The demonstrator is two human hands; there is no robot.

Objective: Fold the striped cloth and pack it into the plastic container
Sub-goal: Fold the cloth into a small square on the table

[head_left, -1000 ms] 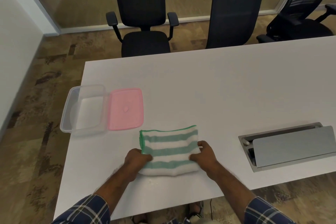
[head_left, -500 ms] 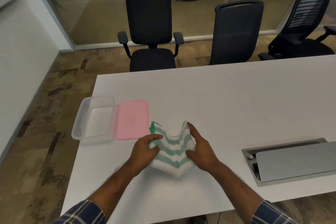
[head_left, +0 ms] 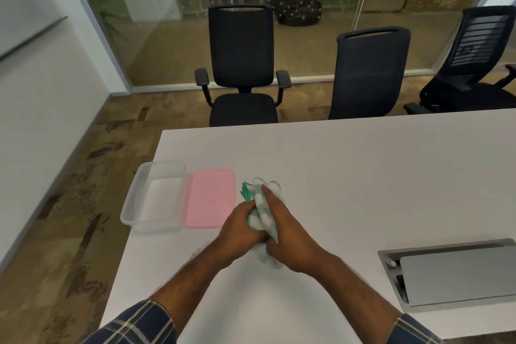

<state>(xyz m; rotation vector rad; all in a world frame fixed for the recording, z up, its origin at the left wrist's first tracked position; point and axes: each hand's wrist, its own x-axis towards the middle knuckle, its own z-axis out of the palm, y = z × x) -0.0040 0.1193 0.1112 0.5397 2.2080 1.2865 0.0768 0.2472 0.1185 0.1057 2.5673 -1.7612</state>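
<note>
— Cloth status?
— Squeezed upright between both hands, left hand and right hand clamped on it, above the surface beside the pink lid.
— Handling?
— Soft, light, springy; pinch the folded edges or it unfurls before reaching the container.

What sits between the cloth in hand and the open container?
The pink lid lies flat on the table directly between the striped cloth, pressed between left hand and right hand, and the plastic container. It is low, so the cloth could likely pass over it. The container is open and looks empty.
</note>
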